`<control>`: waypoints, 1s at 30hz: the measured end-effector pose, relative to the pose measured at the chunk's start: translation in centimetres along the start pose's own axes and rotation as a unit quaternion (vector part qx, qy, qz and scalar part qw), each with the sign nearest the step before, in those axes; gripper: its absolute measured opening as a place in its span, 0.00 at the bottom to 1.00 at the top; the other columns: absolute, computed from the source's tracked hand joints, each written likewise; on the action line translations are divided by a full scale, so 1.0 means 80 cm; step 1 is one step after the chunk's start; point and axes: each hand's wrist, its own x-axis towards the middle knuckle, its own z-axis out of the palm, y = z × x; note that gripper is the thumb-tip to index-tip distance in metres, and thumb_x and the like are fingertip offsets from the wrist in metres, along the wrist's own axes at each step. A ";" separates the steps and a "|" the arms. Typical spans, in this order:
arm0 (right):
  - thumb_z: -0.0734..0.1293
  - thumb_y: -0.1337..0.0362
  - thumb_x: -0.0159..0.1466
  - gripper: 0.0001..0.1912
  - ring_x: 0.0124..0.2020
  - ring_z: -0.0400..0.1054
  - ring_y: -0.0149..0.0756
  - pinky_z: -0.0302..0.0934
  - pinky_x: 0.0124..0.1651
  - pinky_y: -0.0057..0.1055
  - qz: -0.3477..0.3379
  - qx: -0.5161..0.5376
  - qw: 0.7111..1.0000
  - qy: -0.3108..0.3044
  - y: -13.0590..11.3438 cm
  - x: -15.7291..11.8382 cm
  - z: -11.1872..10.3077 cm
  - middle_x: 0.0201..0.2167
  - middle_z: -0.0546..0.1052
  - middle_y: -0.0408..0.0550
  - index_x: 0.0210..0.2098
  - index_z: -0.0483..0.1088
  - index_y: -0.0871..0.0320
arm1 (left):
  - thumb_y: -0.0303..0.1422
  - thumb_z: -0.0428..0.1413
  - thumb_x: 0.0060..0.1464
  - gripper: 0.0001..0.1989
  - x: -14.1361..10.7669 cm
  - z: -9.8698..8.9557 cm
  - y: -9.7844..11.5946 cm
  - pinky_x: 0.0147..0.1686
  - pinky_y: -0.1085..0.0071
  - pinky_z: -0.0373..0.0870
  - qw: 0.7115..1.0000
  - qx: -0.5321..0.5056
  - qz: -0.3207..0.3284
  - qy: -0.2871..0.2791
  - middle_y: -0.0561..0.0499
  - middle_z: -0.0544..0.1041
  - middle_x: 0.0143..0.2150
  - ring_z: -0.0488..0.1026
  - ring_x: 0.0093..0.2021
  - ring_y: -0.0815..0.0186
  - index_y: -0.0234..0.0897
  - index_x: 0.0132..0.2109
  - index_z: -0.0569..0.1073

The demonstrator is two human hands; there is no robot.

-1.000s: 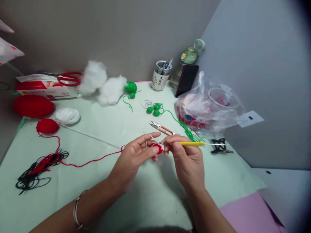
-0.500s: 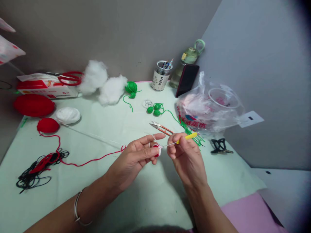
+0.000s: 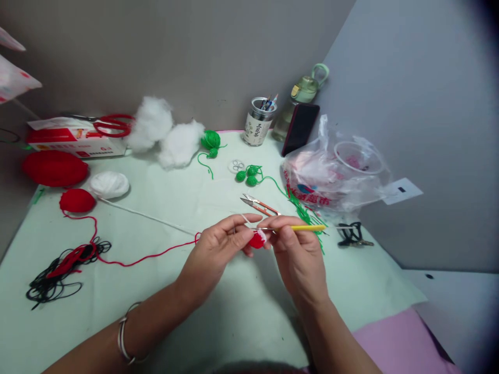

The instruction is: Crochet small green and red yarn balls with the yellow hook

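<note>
My left hand [image 3: 223, 244] pinches a small red and white crochet piece [image 3: 257, 239] between thumb and fingers. A strand of white yarn [image 3: 150, 214] runs to this hand from a white ball, and its index finger is stretched out under the strand. My right hand [image 3: 298, 254] is closed around a crochet hook [image 3: 302, 227] with a yellow handle, held nearly level. The hook's metal tip lies at the white upper edge of the piece; whether it is in a stitch I cannot tell. Thread snips [image 3: 259, 205] lie just beyond both hands.
At the left are red yarn [image 3: 77, 201], a white ball [image 3: 109, 185] and a black cord tangle [image 3: 50, 283]. White stuffing [image 3: 181, 145] and small green crochet balls [image 3: 251, 181] lie further back. A plastic bag [image 3: 335, 176], phone [image 3: 301, 129] and pencil tin [image 3: 258, 122] stand right.
My right hand has turned the hook from a slant to nearly level and come closer to my left hand. More of the red side of the crochet piece shows.
</note>
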 end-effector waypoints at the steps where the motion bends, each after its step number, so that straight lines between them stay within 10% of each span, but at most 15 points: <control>1: 0.72 0.53 0.67 0.09 0.28 0.71 0.31 0.70 0.32 0.29 0.013 0.020 1.000 0.009 -0.002 0.003 -0.001 0.33 0.82 0.45 0.37 0.78 0.52 | 0.40 0.62 0.62 0.13 -0.001 -0.001 0.002 0.38 0.70 0.66 1.000 0.021 0.011 -0.004 0.52 0.78 0.33 0.70 0.33 0.67 0.42 0.51 0.83; 9: 0.72 0.46 0.66 0.17 0.23 0.67 0.29 0.67 0.26 0.25 0.079 0.059 0.994 -0.038 -0.012 0.008 -0.009 0.26 0.75 0.40 0.33 0.68 0.51 | 0.34 0.59 0.61 0.15 -0.012 -0.008 0.011 0.30 0.68 0.54 0.996 0.077 0.014 -0.037 0.57 0.57 0.24 0.54 0.27 0.67 0.48 0.52 0.84; 16: 0.72 0.49 0.66 0.15 0.24 0.68 0.29 0.68 0.27 0.26 0.058 0.048 0.997 -0.018 -0.011 0.006 -0.004 0.29 0.78 0.42 0.34 0.71 0.52 | 0.37 0.59 0.63 0.14 -0.007 -0.013 0.004 0.48 0.65 0.64 0.997 -0.008 0.009 -0.071 0.51 0.80 0.36 0.73 0.41 0.61 0.47 0.54 0.82; 30: 0.71 0.53 0.68 0.10 0.27 0.70 0.31 0.69 0.31 0.29 0.029 0.058 0.997 -0.029 -0.004 0.001 0.000 0.32 0.79 0.43 0.36 0.77 0.51 | 0.36 0.67 0.58 0.15 -0.007 -0.003 0.005 0.48 0.67 0.72 1.000 -0.016 -0.004 -0.006 0.49 0.83 0.42 0.79 0.43 0.62 0.41 0.51 0.81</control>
